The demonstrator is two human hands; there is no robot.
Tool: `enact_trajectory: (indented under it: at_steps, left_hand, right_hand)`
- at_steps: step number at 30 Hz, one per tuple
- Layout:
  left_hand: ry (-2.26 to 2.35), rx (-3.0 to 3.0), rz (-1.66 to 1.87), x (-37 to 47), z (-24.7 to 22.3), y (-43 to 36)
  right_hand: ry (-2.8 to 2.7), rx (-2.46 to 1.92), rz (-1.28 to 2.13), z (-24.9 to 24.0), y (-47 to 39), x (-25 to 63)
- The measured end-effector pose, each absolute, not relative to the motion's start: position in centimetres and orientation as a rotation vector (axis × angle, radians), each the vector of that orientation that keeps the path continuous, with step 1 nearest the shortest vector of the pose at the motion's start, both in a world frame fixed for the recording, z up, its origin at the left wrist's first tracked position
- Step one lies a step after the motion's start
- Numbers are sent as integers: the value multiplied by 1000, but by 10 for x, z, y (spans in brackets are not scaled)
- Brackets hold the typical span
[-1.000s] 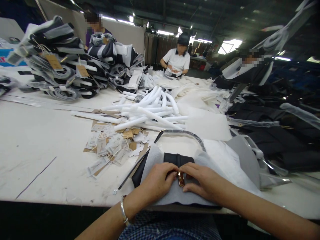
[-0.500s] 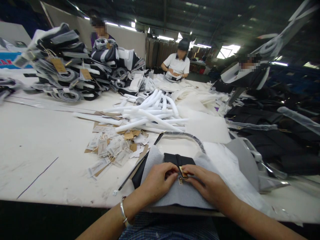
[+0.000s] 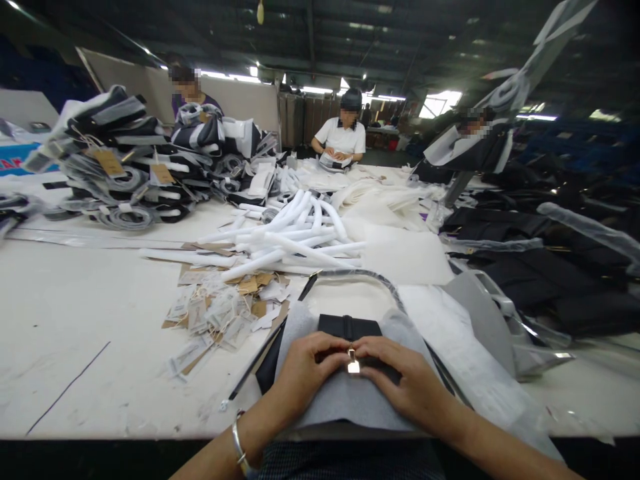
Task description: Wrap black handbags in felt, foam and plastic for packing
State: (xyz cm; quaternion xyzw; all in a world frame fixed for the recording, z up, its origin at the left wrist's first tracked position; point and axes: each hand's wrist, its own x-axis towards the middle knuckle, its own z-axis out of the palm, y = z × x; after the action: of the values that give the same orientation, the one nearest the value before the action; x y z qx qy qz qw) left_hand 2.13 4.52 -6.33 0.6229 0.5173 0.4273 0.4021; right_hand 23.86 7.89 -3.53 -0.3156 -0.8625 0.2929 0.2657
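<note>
Pinching shiny clasp [image 3: 354, 366] with my left hand [image 3: 304, 372], right hand [image 3: 406, 373]; likely stiff, slick, hold by edges; bag [image 3: 367, 327] probably soft, light.

White tubes [image 3: 305, 248] (loosely heaped), tags [image 3: 200, 313], stacked bags [image 3: 135, 153], white-shirted person [image 3: 343, 137]

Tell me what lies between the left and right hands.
A shiny metal clasp lies between the left hand and the right hand, over the grey sheet; the head view shows it.

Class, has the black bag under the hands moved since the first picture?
No. The black bag shows no clear shift either way; its handle keeps its place relative to the white tubes.
</note>
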Motion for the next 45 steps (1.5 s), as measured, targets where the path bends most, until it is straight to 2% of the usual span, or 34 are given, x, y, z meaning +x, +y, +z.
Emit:
enact_trajectory:
  at_steps: [10,17,27,34,37,40,45]
  left_hand:
    - [1336,1708,1043,30,-67,40]
    - [1094,1434,1015,20,-54,43]
    - [1086,769,1416,-12,-31,39]
    - [1372,491,1604,-79,-32,-53]
    - [1475,632,1398,-97,-43,-110]
    - [1884,838,1158,-105,-46,-157]
    - [2448,767,1082,-114,-37,-193]
  right_hand:
    - [-2299,-746,712,-52,75,240]
    - [-2269,-757,743,-55,75,239]
    - [-2274,-718,787,-56,76,241]
    - [-2331,-648,644,-66,80,246]
    - [-2344,-616,558,-74,84,250]
    - [-2370,-580,472,-80,90,253]
    - [-2407,-524,381,-83,97,254]
